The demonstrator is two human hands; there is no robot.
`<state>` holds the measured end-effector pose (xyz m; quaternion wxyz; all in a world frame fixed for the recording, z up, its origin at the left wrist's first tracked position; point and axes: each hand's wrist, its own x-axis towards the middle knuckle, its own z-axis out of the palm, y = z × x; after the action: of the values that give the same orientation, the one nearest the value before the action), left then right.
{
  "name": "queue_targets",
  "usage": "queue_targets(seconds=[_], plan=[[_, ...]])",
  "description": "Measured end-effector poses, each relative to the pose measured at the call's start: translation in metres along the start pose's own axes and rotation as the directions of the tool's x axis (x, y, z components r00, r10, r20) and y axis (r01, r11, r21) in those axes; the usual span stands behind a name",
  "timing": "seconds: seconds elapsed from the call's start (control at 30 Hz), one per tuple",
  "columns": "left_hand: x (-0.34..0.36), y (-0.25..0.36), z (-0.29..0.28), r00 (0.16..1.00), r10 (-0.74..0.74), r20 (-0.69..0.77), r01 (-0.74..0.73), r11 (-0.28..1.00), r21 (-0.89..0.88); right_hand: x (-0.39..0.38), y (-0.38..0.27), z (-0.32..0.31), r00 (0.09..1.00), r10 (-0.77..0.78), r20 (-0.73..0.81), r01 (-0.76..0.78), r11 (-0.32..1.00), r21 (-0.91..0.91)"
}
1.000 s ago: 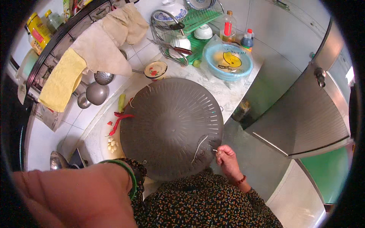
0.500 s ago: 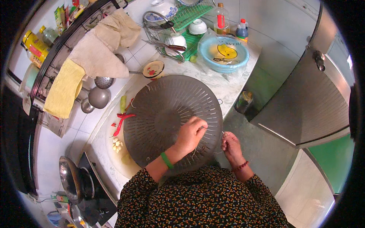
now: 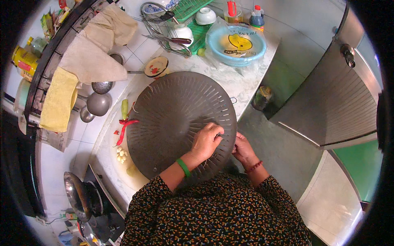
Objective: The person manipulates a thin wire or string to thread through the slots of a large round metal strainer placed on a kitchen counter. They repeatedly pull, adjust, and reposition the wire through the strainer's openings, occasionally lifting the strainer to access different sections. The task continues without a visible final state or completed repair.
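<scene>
A round, dark, slotted disc (image 3: 172,110) lies on the pale counter, with thin pale strings caught in its slots. My left hand (image 3: 205,141) rests over the disc's lower right, fingers bent into a pinch at the slots; what it holds is too small to make out. My right hand (image 3: 243,149) is at the disc's right rim, fingers curled and partly hidden behind the edge. Red chillies (image 3: 127,125), a pale green vegetable (image 3: 124,108) and peeled garlic cloves (image 3: 121,155) lie along the disc's left side.
Towels (image 3: 88,65) and ladles (image 3: 98,104) hang at left above a pot lid and stove (image 3: 78,197). A dish rack (image 3: 186,37), bottles (image 3: 256,20), a bagged blue basin (image 3: 236,55) and an enamel dish (image 3: 156,67) stand behind. A steel panel (image 3: 328,106) is at right.
My left hand has come from the left onto the disc's right half. My right hand has moved up and in against the rim. The view has shifted somewhat.
</scene>
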<state>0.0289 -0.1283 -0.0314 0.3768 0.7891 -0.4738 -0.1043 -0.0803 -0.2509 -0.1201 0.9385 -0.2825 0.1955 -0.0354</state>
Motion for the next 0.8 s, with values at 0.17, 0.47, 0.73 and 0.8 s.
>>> queue_targets(seconds=[0.17, 0.47, 0.73, 0.8], plan=[[0.0, -0.001, 0.003, 1.0, -0.013, 0.012, 0.013, 0.999, 0.033, 0.005, -0.002, 0.002, 1.0, -0.019, 0.0, 0.019, 0.997, -0.072], [0.002, 0.003, 0.003, 1.0, -0.027, 0.003, 0.027, 0.994, 0.106, 0.015, 0.011, -0.008, 0.998, -0.055, -0.002, 0.055, 0.998, -0.027], [0.005, 0.009, 0.005, 0.996, 0.077, -0.052, -0.071, 0.992, 0.107, 0.007, 0.005, 0.012, 0.993, -0.11, -0.04, 0.111, 0.994, 0.011], [0.008, 0.007, 0.008, 0.991, 0.123, -0.054, -0.116, 0.986, 0.123, 0.007, 0.007, 0.01, 0.991, -0.122, -0.045, 0.123, 0.992, 0.011]])
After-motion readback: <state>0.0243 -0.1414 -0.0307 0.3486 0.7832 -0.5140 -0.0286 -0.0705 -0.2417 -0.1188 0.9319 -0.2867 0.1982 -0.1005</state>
